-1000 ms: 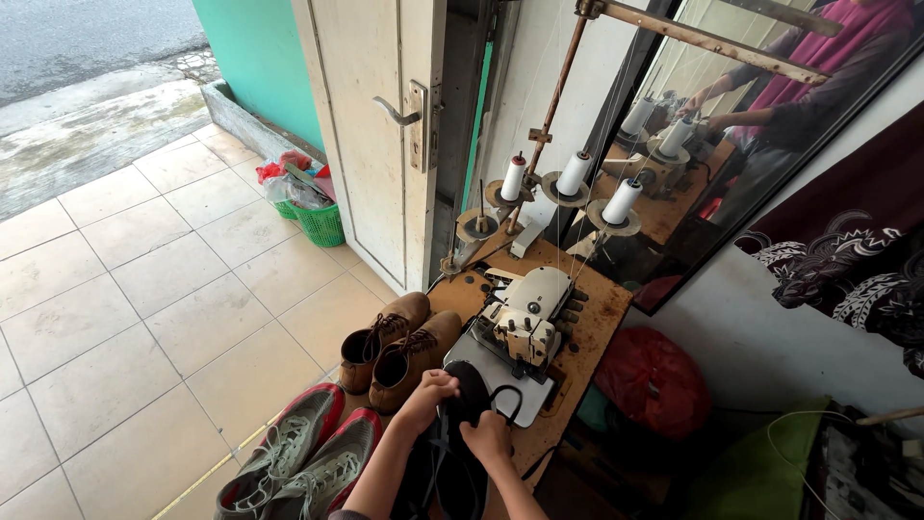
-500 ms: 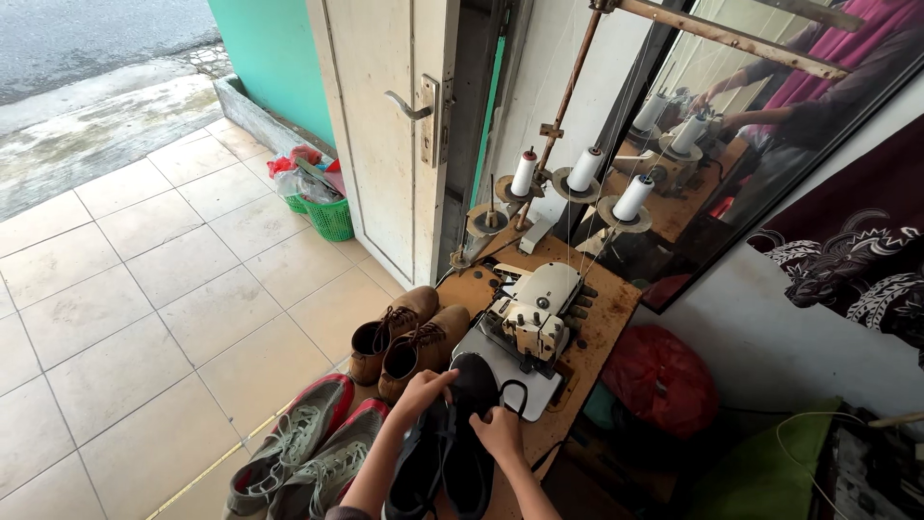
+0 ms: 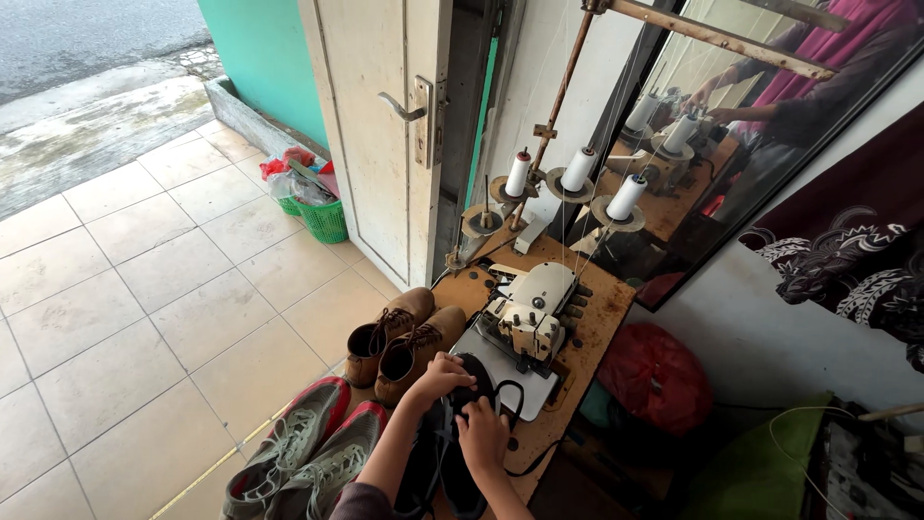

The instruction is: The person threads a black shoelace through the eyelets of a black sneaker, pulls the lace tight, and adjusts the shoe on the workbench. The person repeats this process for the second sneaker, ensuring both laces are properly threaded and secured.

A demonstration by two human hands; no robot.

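Tiled floor stretches from an open doorway, where grey-and-red sneakers and brown boots sit beside a wooden surface. A person's left hand and right hand press curled fingers around a black shoe at the surface's near edge, apparently positioning it before the cream overlock sewing machine; feeding it calls for a steady push.

We look down on a floor of pale beige square tiles filling the left of the frame, with grey daylit pavement at upper left beside a teal painted wall. At top centre stands a cream wooden door with a metal lever handle. A large dark-framed mirror leans against the white wall at right.
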